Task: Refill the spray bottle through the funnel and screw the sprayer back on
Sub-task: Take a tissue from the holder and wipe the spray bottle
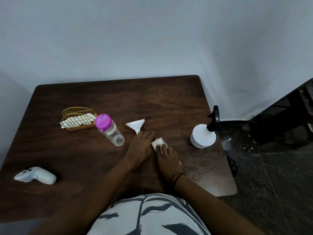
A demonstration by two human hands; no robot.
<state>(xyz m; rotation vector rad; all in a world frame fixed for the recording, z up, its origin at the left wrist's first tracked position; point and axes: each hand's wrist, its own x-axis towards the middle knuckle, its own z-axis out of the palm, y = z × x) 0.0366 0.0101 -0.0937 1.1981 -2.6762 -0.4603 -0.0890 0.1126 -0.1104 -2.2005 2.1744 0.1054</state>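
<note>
Controller (36, 175): a white handheld device lay at the bench's (169, 99) 8 o'clock corner, well apart from the work.
Napkin holder (78, 121): a gold wire rack with white napkins stood at 10 o'clock, just beside the water bottle's cap.
Water bottle (110, 130): clear, capped in magenta, it stood near the centre and looked nearly empty, which I judged meant the pouring was done.
Funnel (136, 124): white, it lay on its side at about 12 o'clock of the hands, spout toward the left hand, out of any bottle.
Left hand (141, 146): it rested flat on the bench, fingers (149, 134) straight and holding nothing, just beside the tissue.
Folded tissue (158, 143): a white pad lay on the bench between the two hands.
Right hand (166, 159): its fingers lay fairly straight on the tissue and pressed it down; no curl round it showed.
Wet patch (198, 168): droplets and a damp sheen showed at 4 o'clock of the right hand.
Spray bottle (203, 136): white, it stood near the bench's 3 o'clock edge with the black sprayer (215, 116) apparently already on.
Step in hand: wiping up the spill, I judged.
Doing it well: keep the pad flat, draw it toward the droplets at 4 o'clock, steer clear of the spray bottle, and steady the bench with the left hand.
</note>
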